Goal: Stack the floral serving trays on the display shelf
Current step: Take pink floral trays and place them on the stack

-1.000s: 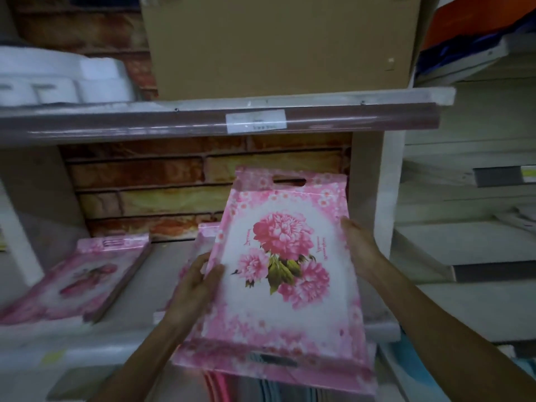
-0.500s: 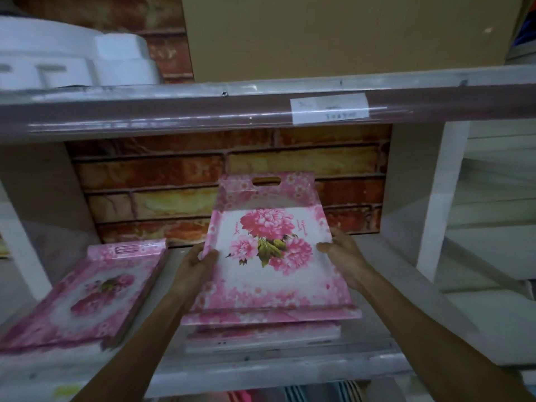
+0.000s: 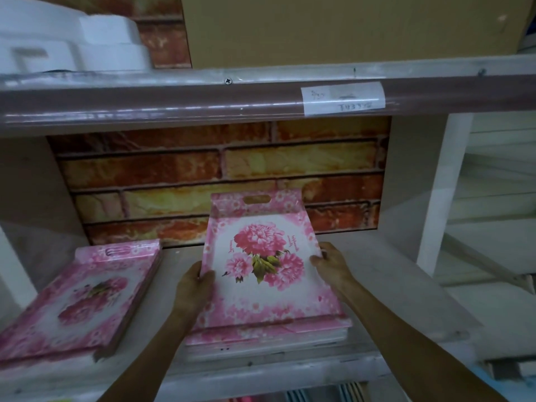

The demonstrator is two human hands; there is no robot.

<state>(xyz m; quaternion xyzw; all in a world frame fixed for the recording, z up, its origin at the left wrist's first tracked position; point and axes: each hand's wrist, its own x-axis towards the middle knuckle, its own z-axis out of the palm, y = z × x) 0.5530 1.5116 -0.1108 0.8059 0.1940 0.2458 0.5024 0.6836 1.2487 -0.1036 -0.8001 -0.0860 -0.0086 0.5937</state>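
Left hand (image 3: 195, 288) and right hand (image 3: 333, 264) clamp opposite edges of top floral tray (image 3: 266, 274), atop stack (image 3: 265, 339) near shelf's (image 3: 406, 288) front edge; second stack (image 3: 84, 300) left.

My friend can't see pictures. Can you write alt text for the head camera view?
Two hands, left and right, grip a pink floral tray by its sides, on a small tray stack on a shelf. Another tray pile lies left; brick-pattern backing behind.

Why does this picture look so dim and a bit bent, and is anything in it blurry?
Head view: dim light, with glare streaks along the upper shelf's edge strip; the wide lens bows that shelf line; the left tray stack is smeared, while the held tray stays fairly sharp.
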